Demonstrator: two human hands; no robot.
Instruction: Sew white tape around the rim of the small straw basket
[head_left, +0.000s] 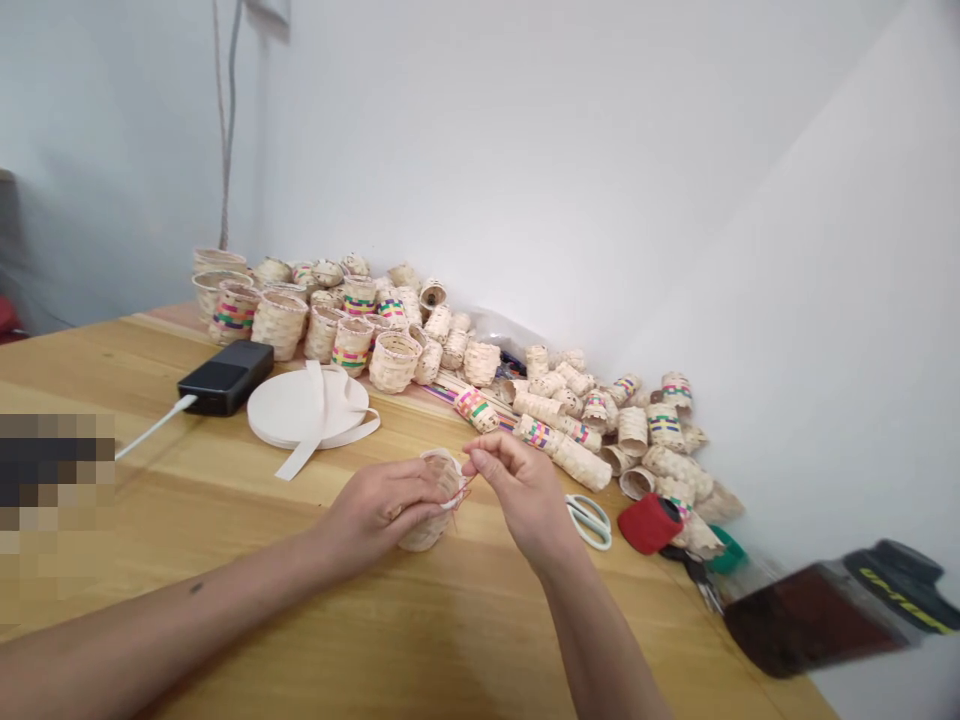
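"Red thread [464,491] shows at the rim of your small woven basket [425,537], over a white band [451,503]. How far along are you?"

"Partway, by the look of it. Your basket's body is woven and your band lies along the part of the rim that shows. Your loose thread ends suggest the edge isn't finished, though your fingers hide much of it, so nobody can count what's left for you."

"And around you?"

"Many more baskets: your standing baskets [396,368] at the back left, several with pinkish rims, and your lying baskets [585,465] heaped to the right. Your roll of white tape [277,412] lies at your left, your scissors [592,522] and red spool [649,523] at your right."

"Your hands, then?"

"Your left hand [379,505] holds the basket just above the counter [480,620] or on it; which, I can't tell. Your fingers bend over the rim, thumb along the near side. Your right hand [517,490] is pinched narrow beside the rim, wrist raised, forearm slanting in from your right. Whether you grip thread or a needle there is too small to tell."
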